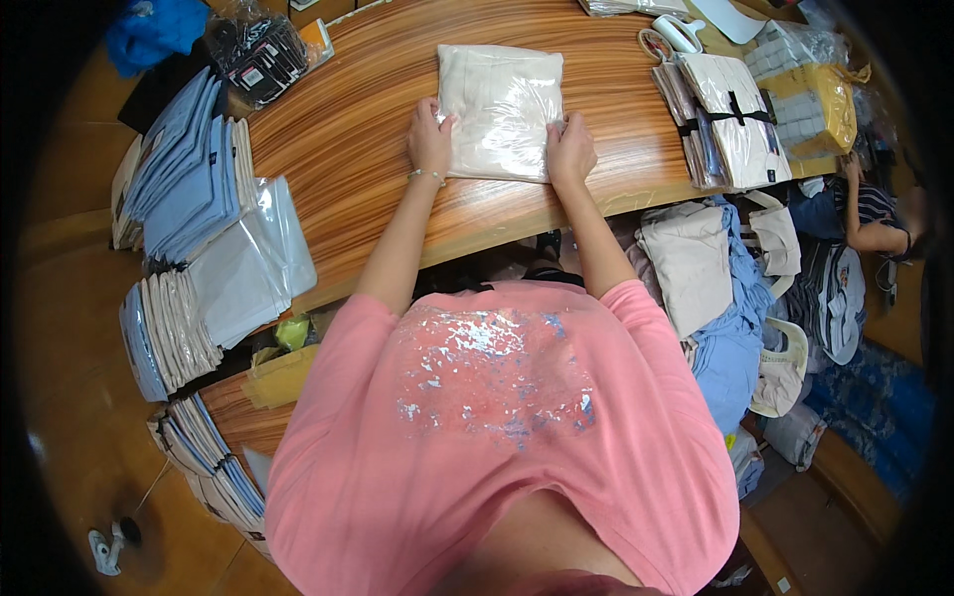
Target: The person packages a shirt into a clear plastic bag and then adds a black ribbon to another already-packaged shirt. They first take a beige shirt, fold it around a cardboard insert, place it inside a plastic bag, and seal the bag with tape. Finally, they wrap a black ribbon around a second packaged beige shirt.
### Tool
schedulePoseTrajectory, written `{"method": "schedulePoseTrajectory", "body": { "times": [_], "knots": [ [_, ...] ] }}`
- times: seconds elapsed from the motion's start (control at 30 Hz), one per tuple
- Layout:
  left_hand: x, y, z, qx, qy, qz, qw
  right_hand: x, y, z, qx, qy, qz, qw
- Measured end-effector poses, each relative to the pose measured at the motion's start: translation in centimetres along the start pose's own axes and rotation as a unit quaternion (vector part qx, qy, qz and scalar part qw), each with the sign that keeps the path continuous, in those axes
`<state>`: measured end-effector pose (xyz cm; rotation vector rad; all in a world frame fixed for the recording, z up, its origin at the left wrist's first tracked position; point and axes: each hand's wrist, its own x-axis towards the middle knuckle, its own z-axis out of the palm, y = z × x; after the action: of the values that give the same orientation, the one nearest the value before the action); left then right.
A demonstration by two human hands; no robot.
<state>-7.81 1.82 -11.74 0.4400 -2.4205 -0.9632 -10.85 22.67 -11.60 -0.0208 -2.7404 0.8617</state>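
Note:
A folded cream garment in a clear plastic bag [502,109] lies flat on the wood-grain table [348,129], straight ahead of me. My left hand [430,144] grips the bag's left edge, thumb on top and fingers curled at the side. On the opposite edge, my right hand [571,151] holds the bag the same way, its fingers closed. Glare on the plastic hides part of the cloth inside. A thin bracelet circles my left wrist.
Stacks of bagged blue garments [194,169] and cream ones [179,328] line the left. Banded bagged garments [730,119] lie at the right, beside a yellow package [830,104]. Loose cloth [686,263] hangs below the table's right edge. Another person [879,214] is at the far right.

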Motion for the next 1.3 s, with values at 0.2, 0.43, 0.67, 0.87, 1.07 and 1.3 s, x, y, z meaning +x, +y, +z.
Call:
{"method": "schedulePoseTrajectory", "body": {
  "times": [0.2, 0.43, 0.67, 0.87, 1.07, 1.3],
  "knots": [
    [-0.2, -1.2, -0.6, 0.081, -0.060, 0.025, 0.995, 0.7, 0.1, 0.3, -0.079, 0.021, -0.085, 0.993],
    [-3.1, -2.2, -2.5, 0.263, -0.123, 0.017, 0.957, -1.1, 2.4, 0.3, -0.128, -0.043, -0.099, 0.986],
    [-2.9, -3.2, -3.1, 0.124, -0.180, -0.036, 0.975, -1.4, 4.2, -0.9, 0.026, -0.141, -0.061, 0.988],
    [-7.1, -1.5, -4.3, 0.109, -0.172, 0.068, 0.977, -5.4, 2.2, -4.7, -0.027, -0.100, -0.289, 0.952],
    [-2.0, -0.8, -4.5, 0.213, -0.041, 0.267, 0.939, 0.8, 1.6, -2.6, 0.010, -0.008, -0.408, 0.913],
    [8.4, 10.7, -8.9, -0.088, 0.183, 0.215, 0.955, 12.3, -7.6, -11.2, 0.171, 0.066, -0.383, 0.905]
  ]
}}
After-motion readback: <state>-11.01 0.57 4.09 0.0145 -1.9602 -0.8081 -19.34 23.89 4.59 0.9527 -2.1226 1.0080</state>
